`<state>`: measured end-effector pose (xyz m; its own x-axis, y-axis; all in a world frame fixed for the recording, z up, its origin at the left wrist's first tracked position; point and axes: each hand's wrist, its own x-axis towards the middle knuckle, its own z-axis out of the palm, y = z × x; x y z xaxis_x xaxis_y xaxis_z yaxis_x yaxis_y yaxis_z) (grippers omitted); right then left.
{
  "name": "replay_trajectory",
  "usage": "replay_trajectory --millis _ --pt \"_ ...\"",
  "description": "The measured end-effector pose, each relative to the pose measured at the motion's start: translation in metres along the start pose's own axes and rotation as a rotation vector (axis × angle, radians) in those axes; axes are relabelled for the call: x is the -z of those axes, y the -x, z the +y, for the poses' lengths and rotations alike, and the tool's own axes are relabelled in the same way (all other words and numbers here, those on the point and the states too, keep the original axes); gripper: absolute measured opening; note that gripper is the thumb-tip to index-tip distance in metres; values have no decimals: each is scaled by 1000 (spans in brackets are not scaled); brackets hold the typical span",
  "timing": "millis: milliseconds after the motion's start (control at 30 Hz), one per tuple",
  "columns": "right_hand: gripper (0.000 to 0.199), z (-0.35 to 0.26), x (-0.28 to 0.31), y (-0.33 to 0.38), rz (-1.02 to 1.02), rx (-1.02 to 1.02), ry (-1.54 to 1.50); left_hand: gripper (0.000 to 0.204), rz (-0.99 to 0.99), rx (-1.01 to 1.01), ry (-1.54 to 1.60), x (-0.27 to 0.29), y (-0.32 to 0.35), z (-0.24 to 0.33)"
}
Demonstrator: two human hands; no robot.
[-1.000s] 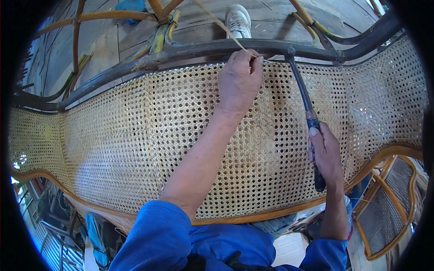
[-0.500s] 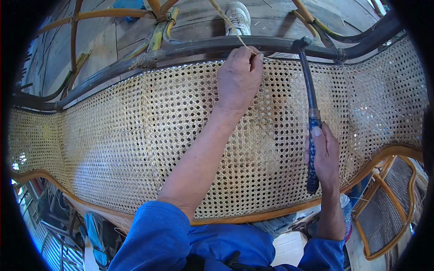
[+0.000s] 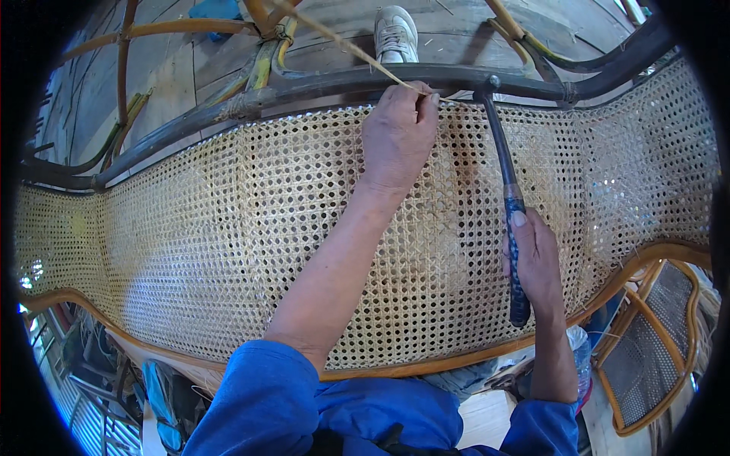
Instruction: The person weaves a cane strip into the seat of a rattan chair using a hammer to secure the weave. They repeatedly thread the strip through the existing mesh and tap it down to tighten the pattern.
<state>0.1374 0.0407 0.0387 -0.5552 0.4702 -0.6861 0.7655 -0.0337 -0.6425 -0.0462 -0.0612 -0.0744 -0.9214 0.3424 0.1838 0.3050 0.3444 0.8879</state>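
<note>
hammer shifted leftward, in right hand, left hand pinching strip

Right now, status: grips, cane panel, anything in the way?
Left grip pinching pale strip at far edge of cane panel. Right grip around hammer handle. Possible obstruction: left grip, near hammer head.

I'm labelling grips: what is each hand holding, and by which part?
The right hand holds a hammer by its dark handle. The left hand pinches a thin pale strip; fingers hide the exact spot.
</note>
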Motion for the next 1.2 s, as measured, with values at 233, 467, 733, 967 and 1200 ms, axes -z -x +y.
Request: replay_trajectory --millis 233,467,733,967,1200 --pt "32 -3 -7 1 10 16 13 15 -14 28 11 -1 0 2" --pt "33 -4 -7 6 13 44 -45 14 -27 41 -2 0 -1 3" --pt "34 -8 -9 3 21 -23 78 13 -24 16 -23 2 -1 3" --pt "32 -13 -5 1 -22 -97 -15 14 -35 27 -15 -1 -2 4" --pt "24 22 36 4 445 159 745 18 -9 80 14 3 -1 0"
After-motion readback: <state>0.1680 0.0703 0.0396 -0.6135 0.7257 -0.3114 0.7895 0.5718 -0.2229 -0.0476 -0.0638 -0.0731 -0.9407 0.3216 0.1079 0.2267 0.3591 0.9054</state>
